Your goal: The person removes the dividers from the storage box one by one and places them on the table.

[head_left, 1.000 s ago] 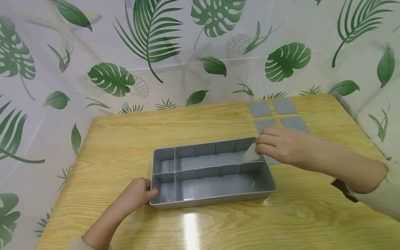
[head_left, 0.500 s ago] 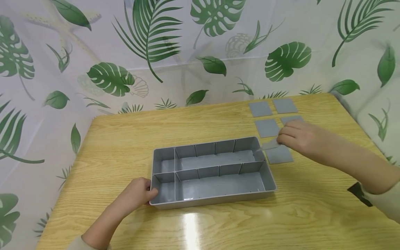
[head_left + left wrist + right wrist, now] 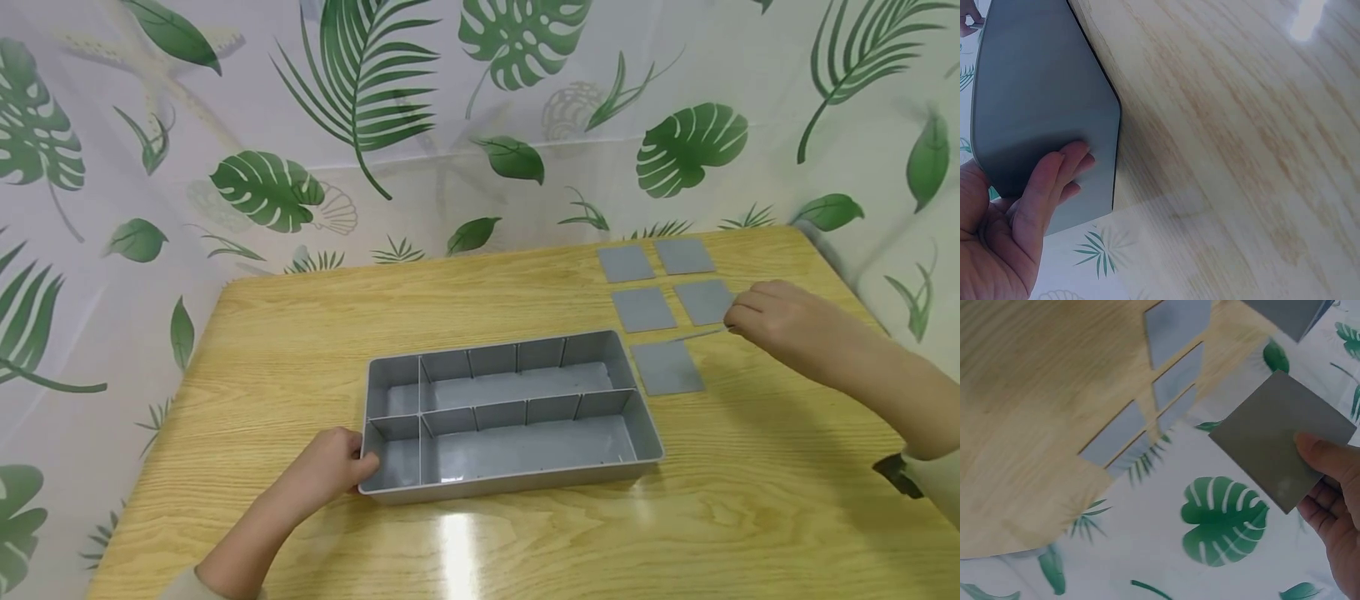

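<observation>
A grey divided drawer organizer box (image 3: 517,483) sits on the wooden table, split lengthwise and crosswise into compartments. My left hand (image 3: 341,458) grips its near left corner, thumb over the rim; in the left wrist view the fingers (image 3: 1044,181) lie along the outer wall. Out to the right, my right hand (image 3: 772,321) pinches a thin square grey divider panel (image 3: 1282,437), seen nearly edge-on in the head view. The right wrist view shows the thumb on the panel's face and fingers behind it. Below the raised panel lies a flat grey square (image 3: 667,368) on the table.
More flat grey squares lie behind the box at the back right, among them a far left one (image 3: 626,263) and a far right one (image 3: 685,256). The wooden table (image 3: 300,325) ends at a leaf-printed cloth (image 3: 480,108) behind it.
My right hand has drawn the panel out of the box's back right compartment and carried it right, over the loose squares. My left hand and the box have stayed still.
</observation>
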Demonstrator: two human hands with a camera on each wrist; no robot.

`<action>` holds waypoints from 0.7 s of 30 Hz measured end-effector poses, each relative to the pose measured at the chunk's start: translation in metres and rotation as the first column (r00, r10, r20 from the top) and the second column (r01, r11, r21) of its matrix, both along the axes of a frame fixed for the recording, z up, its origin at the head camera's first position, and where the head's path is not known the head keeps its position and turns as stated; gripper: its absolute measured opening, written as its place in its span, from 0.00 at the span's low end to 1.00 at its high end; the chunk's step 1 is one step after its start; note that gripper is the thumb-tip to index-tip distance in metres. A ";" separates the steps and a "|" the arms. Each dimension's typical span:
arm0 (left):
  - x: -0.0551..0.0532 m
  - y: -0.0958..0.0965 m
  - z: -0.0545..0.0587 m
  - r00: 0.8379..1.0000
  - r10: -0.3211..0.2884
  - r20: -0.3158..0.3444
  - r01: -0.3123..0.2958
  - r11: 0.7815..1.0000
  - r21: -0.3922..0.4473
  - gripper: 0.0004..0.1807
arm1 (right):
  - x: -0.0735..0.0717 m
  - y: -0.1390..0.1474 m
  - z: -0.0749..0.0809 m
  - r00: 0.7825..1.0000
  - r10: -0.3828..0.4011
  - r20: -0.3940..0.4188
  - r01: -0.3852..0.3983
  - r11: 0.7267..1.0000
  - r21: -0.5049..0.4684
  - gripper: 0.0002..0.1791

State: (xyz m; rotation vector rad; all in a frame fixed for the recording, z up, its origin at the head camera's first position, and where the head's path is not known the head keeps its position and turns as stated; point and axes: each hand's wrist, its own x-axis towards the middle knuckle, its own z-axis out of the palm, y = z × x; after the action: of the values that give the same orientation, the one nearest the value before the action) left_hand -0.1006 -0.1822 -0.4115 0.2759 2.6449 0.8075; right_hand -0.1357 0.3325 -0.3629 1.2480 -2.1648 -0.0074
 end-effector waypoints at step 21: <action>-0.001 -0.002 -0.001 1.000 -0.007 0.001 0.007 1.000 0.022 0.15 | -0.011 0.051 -0.050 0.974 -0.203 0.098 0.191 0.975 0.117 0.31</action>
State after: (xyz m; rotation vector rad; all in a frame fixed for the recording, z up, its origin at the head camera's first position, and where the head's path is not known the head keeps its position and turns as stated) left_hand -0.1015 -0.1837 -0.4127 0.2898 2.6342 0.8342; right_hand -0.1465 0.3838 -0.4131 1.1086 -2.4044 -0.1426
